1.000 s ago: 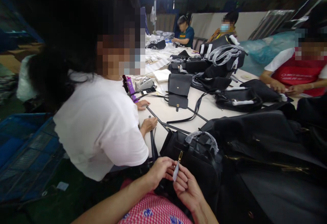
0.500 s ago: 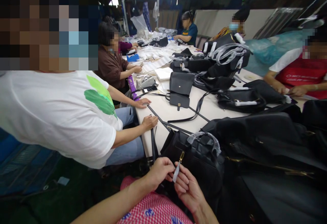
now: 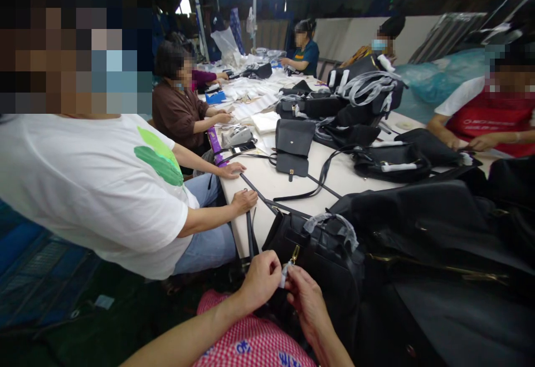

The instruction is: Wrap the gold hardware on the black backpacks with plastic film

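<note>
Close to my body, my left hand [image 3: 262, 280] has its fingers curled at the left side of a small whitish wrap [image 3: 286, 274]. My right hand [image 3: 304, 294] pinches this wrap from the right. Just above it, a gold clasp [image 3: 295, 254] joins the wrap to a black handbag [image 3: 330, 266] at the table's near edge. Clear plastic covers the bag's handle [image 3: 332, 225]. The tips of my left fingers are partly hidden, so what they grip is too small to make out.
A person in a white shirt [image 3: 96, 188] stands at the left, both hands on the table [image 3: 246, 180] with a black strap. A black flap bag [image 3: 292, 146] lies mid-table. Black bags with gold zips [image 3: 409, 205] fill the right; other people sit around.
My right hand's fingers have closed from a looser, spread pose onto the whitish wrap, which now looks shorter and bunched. My left hand has risen slightly and curled more.
</note>
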`<state>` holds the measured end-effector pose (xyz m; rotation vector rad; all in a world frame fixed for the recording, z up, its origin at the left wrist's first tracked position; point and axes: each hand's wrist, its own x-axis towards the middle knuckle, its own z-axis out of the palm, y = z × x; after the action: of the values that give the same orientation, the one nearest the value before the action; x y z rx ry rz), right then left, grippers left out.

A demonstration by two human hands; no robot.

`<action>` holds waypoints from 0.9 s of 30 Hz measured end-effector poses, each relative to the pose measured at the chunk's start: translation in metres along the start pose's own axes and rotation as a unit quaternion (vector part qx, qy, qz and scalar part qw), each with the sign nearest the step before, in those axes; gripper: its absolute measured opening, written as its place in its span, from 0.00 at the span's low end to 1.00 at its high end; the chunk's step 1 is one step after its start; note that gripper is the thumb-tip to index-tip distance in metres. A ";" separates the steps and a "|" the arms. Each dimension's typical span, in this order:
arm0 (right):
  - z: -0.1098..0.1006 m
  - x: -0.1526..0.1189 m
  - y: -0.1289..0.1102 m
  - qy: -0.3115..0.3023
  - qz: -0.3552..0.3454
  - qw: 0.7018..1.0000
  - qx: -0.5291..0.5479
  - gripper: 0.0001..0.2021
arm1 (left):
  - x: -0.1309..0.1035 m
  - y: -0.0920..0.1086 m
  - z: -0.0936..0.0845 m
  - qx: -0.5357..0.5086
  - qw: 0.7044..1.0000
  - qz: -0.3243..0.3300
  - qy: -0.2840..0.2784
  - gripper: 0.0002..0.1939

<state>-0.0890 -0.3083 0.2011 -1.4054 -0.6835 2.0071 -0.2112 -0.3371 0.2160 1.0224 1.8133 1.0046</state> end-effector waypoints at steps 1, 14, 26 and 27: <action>0.001 -0.001 -0.001 -0.003 -0.004 1.000 -0.003 0.21 | 0.000 0.001 0.000 0.012 1.000 0.008 0.003 0.07; -0.002 -0.001 -0.006 -0.030 -0.048 0.991 -0.119 0.21 | 0.006 -0.011 -0.004 -0.064 0.993 -0.065 -0.074 0.05; -0.001 0.010 0.000 0.007 -0.071 0.985 -0.158 0.10 | 0.010 -0.010 -0.009 0.068 0.993 0.007 -0.095 0.05; -0.001 0.011 0.001 0.010 -0.070 0.986 -0.153 0.11 | 0.006 -0.008 -0.009 0.091 0.991 0.032 -0.091 0.07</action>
<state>-0.0913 -0.3011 0.1927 -1.4995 -1.0877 1.8315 -0.2235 -0.3370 0.2106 1.2487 1.7546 0.7659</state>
